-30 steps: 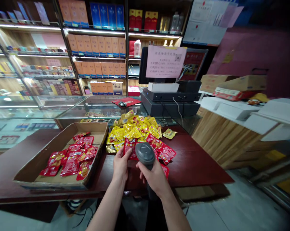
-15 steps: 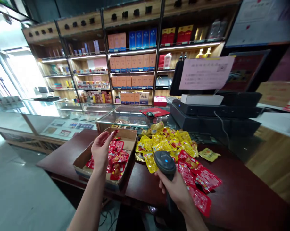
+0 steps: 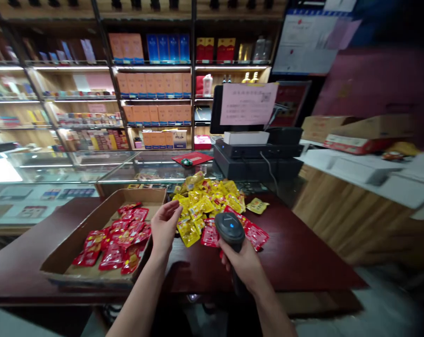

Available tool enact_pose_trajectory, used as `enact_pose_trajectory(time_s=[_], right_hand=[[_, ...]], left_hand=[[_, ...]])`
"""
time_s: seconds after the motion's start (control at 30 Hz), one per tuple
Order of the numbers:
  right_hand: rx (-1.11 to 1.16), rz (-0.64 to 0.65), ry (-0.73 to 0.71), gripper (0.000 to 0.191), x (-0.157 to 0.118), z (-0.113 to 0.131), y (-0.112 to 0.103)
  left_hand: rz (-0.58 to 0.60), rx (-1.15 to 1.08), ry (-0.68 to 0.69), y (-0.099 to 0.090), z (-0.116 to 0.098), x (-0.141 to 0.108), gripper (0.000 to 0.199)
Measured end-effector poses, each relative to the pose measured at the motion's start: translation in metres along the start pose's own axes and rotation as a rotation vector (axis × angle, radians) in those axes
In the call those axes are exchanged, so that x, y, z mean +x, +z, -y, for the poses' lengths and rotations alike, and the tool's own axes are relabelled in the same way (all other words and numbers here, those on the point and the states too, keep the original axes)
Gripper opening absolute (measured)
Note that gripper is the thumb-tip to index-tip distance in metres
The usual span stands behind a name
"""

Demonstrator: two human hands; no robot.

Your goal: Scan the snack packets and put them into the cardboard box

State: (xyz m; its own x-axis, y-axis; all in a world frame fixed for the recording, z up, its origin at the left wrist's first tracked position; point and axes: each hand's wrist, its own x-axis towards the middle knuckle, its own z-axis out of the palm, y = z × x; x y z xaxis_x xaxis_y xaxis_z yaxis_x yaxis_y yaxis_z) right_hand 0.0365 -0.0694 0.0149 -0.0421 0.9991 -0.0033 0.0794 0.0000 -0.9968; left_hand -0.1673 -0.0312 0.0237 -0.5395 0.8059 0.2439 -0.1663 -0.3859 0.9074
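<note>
My right hand [image 3: 245, 262] grips a dark handheld barcode scanner [image 3: 230, 228], its blue light lit, above the front of the table. My left hand [image 3: 166, 227] hovers between the cardboard box and the packets, fingers loosely bent and slightly apart, with nothing visible in them. Just beyond my fingertips lies a heap of yellow snack packets [image 3: 201, 206]. Red snack packets [image 3: 256, 234] lie at the front of that heap, partly hidden behind the scanner. To the left, an open cardboard box [image 3: 71, 234] contains several red packets [image 3: 113, 255].
A single yellow packet [image 3: 257, 206] lies right of the heap on the dark red table [image 3: 303, 252]. Behind are glass counters [image 3: 113, 173], a red folder [image 3: 192, 158] and a register with a monitor [image 3: 247, 105]. Shelves of boxed goods [image 3: 153, 84] line the wall.
The view has turned right. My left hand has moved from over the box towards the yellow heap, and the red bit at its fingertips is gone. The scanner stays in my right hand.
</note>
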Motion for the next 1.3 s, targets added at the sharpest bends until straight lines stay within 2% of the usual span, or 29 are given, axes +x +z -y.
enact_pose_trajectory(time_s=[0.13, 0.2, 0.27, 0.4, 0.5, 0.57, 0.67, 0.73, 0.8, 0.87, 0.93, 1.03, 1.1, 1.2, 1.3], right_hand=[[0.006, -0.122, 0.020, 0.029, 0.000, 0.002, -0.042], [0.004, -0.166, 0.027, 0.030, 0.002, 0.001, -0.061], [0.016, -0.156, 0.018, 0.032, 0.006, -0.001, -0.077], [0.121, -0.067, 0.024, 0.034, 0.019, 0.002, -0.100], [0.245, 0.033, -0.003, 0.032, 0.031, 0.016, -0.110], [0.292, 0.147, 0.008, 0.030, 0.042, 0.027, -0.111], [0.274, 0.273, 0.049, 0.030, 0.063, 0.039, -0.105], [0.254, 0.290, 0.072, 0.028, 0.080, 0.041, -0.093], [0.241, 0.261, 0.076, 0.026, 0.099, 0.041, -0.077], [0.221, 0.273, 0.098, 0.025, 0.116, 0.042, -0.057], [0.217, 0.348, 0.158, 0.024, 0.127, 0.043, -0.038], [0.289, 0.457, 0.255, 0.024, 0.135, 0.045, -0.014], [0.371, 0.489, 0.269, 0.028, 0.136, 0.043, -0.001], [0.452, 0.478, 0.190, 0.034, 0.136, 0.036, 0.016], [0.360, 0.448, 0.041, 0.033, 0.136, 0.028, 0.029]], left_hand=[[0.268, 0.133, -0.085, 0.051, 0.040, 0.001, 0.047], [0.420, 0.339, -0.092, 0.071, 0.060, 0.004, 0.050], [0.535, 0.576, -0.067, 0.089, 0.077, 0.008, 0.052], [0.652, 0.888, -0.007, 0.119, 0.100, 0.014, 0.058], [0.653, 0.902, -0.042, 0.131, 0.109, 0.020, 0.056], [0.638, 0.742, -0.191, 0.131, 0.108, 0.025, 0.050], [0.624, 0.335, -0.508, 0.117, 0.092, 0.039, 0.042], [0.578, 0.113, -0.640, 0.101, 0.075, 0.052, 0.039], [0.506, -0.011, -0.707, 0.083, 0.058, 0.065, 0.036], [0.477, -0.094, -0.741, 0.068, 0.046, 0.075, 0.033], [0.465, -0.154, -0.740, 0.057, 0.039, 0.081, 0.030], [0.388, -0.168, -0.693, 0.049, 0.040, 0.085, 0.028], [0.317, -0.147, -0.662, 0.048, 0.045, 0.088, 0.032], [0.147, -0.155, -0.614, 0.049, 0.055, 0.092, 0.038], [-0.013, -0.148, -0.535, 0.049, 0.061, 0.095, 0.036]])
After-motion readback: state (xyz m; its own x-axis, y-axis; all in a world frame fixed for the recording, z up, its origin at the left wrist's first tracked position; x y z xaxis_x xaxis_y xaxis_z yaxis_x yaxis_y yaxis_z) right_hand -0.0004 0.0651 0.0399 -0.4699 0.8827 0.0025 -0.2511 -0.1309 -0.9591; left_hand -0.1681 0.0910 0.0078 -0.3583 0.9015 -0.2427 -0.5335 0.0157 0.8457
